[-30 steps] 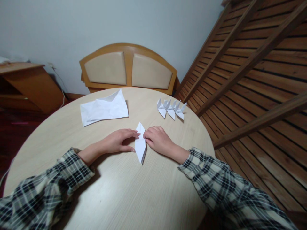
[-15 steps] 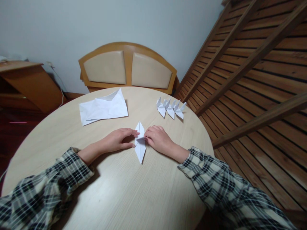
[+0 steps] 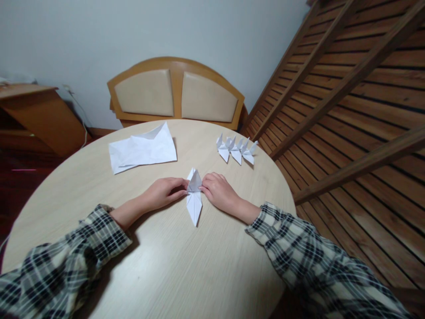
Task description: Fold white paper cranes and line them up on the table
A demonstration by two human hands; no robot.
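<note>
A white folded paper piece (image 3: 194,200), long and pointed at both ends, lies on the round pale wooden table (image 3: 172,270). My left hand (image 3: 165,193) pinches its left edge at the middle. From the other side, my right hand (image 3: 217,190) presses on the right edge with curled fingers. A small flap stands up between the fingertips.
A stack of white paper sheets (image 3: 142,149) lies at the far left of the table. Three finished paper cranes (image 3: 236,150) stand at the far right. A wooden chair (image 3: 175,93) is behind the table, a wooden slatted structure (image 3: 348,88) to the right, a cabinet (image 3: 36,117) at left.
Both hands have closed in on the paper's middle, and a flap that lay flat has been lifted up between the fingertips.
</note>
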